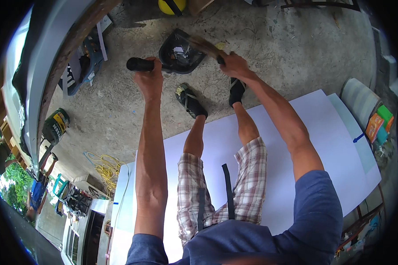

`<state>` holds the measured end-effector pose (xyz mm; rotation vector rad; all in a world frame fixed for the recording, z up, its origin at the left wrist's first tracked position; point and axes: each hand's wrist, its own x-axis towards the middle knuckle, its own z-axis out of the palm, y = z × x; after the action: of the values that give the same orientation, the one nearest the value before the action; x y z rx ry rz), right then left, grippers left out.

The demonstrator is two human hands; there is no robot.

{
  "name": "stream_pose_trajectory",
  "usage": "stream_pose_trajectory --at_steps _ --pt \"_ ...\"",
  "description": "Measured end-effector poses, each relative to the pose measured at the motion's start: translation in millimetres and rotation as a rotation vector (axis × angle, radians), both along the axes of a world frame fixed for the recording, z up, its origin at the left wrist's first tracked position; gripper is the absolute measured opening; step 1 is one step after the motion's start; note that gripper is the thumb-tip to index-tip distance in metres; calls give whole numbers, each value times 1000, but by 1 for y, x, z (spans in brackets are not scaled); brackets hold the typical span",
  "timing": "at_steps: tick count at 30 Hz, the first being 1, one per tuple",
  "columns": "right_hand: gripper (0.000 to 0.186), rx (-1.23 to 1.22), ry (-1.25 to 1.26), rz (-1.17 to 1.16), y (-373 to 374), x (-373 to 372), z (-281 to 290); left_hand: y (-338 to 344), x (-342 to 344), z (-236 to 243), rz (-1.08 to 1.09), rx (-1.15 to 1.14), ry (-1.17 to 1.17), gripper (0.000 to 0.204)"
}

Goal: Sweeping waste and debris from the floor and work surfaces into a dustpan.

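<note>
My left hand point(148, 78) is closed around the thick black handle point(138, 64) of a dustpan. Its dark pan point(167, 49) rests on or just above the concrete floor, with some pale scraps point(179, 52) and other bits inside. My right hand point(234, 65) grips the dark handle of a brown hand brush point(204, 45), whose blurred head reaches over the pan's right edge. My feet in dark footwear point(191, 102) are on the floor just below the pan.
Large white sheets point(292, 132) lie behind my legs. A dark bin point(90, 59) with offcuts stands at left, near a dark green bucket point(56, 125) and a coiled yellow cord point(106, 168). A yellow round object point(171, 6) sits ahead. Another person point(38, 194) is at far left.
</note>
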<state>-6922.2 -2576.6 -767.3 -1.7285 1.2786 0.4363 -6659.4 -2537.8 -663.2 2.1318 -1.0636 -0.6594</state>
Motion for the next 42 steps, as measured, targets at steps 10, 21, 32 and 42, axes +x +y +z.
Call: stream_pose_trajectory --at_steps 10,21,32,42 --pt "68 -10 162 -389 -39 -70 -74 -9 -43 -10 -154 -82 75 10" --pt "66 -99 -7 -448 41 -11 -10 18 -10 -3 -216 -81 -18 8" --pt "64 -11 -145 -339 131 -10 -1 26 -33 -3 -324 -105 19 9" --pt "67 -161 -183 -794 157 -187 25 18 -113 46 -407 -51 -11 14"
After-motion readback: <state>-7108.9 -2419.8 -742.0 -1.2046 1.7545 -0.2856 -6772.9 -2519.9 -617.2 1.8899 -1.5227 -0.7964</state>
